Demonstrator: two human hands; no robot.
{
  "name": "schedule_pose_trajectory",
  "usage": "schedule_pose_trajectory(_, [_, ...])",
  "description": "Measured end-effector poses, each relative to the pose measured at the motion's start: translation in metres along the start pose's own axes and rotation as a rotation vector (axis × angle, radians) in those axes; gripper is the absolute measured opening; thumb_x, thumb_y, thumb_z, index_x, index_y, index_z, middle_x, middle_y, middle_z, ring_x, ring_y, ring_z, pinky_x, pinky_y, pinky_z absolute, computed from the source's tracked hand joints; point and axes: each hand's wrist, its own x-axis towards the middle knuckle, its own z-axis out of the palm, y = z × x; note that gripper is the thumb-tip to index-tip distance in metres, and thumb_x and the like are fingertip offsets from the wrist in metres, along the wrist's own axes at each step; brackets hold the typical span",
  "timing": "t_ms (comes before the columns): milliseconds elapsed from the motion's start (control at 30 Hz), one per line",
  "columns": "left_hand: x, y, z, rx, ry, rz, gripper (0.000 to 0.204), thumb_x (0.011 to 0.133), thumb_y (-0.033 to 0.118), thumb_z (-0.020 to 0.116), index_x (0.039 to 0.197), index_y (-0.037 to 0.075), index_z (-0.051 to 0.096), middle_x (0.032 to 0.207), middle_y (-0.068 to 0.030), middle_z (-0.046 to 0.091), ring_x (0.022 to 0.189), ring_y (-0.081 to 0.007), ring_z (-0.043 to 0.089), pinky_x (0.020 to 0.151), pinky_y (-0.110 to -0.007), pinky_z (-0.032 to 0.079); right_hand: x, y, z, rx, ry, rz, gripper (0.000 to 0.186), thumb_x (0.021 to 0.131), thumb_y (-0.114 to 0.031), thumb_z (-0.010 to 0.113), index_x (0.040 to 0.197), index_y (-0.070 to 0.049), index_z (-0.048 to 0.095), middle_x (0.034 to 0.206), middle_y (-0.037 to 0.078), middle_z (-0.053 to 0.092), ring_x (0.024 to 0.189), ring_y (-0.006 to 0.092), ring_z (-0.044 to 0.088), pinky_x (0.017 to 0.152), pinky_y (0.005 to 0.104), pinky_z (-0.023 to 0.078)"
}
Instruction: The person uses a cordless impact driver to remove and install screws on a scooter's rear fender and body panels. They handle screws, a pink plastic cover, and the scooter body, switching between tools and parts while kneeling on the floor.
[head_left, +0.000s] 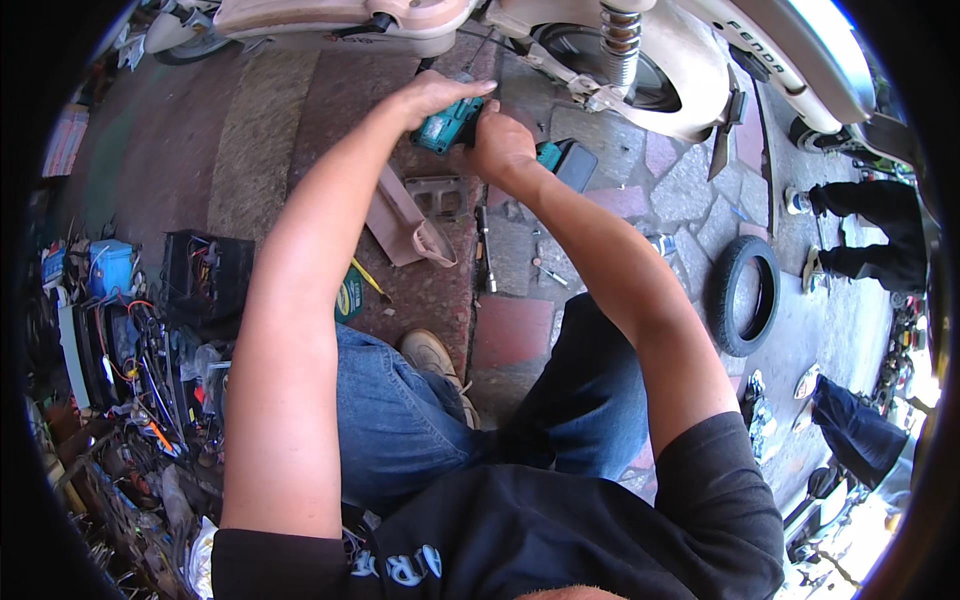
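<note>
A teal and black cordless impact wrench (440, 131) is held low beside a pale scooter (340, 22). My right hand (503, 143) is closed round its dark handle. Past the wrist shows the tool's black and teal battery end (570, 163). My left hand (435, 95) lies over the front of the tool with the thumb stretched out; its other fingers are mostly hidden. Both arms reach forward, and the tool's tip is hidden near the scooter's underside. The rear wheel (610, 68) and a coil-spring shock absorber (621, 45) are to the right of my hands.
On the paving lie a pinkish plastic panel (408, 222), a ratchet wrench (485, 250), a small screw-like part (548, 272) and a yellow-handled tool (371, 281). A loose tyre (746, 296) lies at right, near other people's legs (868, 225). Piled tools and a black crate (207, 275) stand at left.
</note>
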Motion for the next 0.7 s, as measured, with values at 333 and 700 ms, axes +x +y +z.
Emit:
schedule_pose_trajectory(333, [0.021, -0.013, 0.015, 0.234, 0.350, 0.024, 0.077, 0.067, 0.054, 0.087, 0.100, -0.013, 0.071, 0.106, -0.0222, 0.073, 0.095, -0.0208, 0.069, 0.085, -0.034, 0.053, 0.005, 0.010, 0.003, 0.071, -0.029, -0.045, 0.056, 0.077, -0.032, 0.076, 0.116, 0.002, 0.055, 0.105, 0.025, 0.070, 0.101, 0.0402, 0.068, 0.089, 0.0478, 0.054])
schedule_pose_trajectory(700, [0.027, -0.023, 0.017, 0.243, 0.384, 0.045, 0.078, 0.065, 0.055, 0.087, 0.101, -0.013, 0.071, 0.107, -0.0255, 0.072, 0.097, -0.0256, 0.071, 0.087, -0.035, 0.054, 0.010, 0.013, 0.008, 0.123, -0.075, -0.044, 0.056, 0.075, -0.036, 0.079, 0.114, 0.000, 0.060, 0.104, 0.026, 0.070, 0.101, 0.0403, 0.068, 0.087, 0.0481, 0.054])
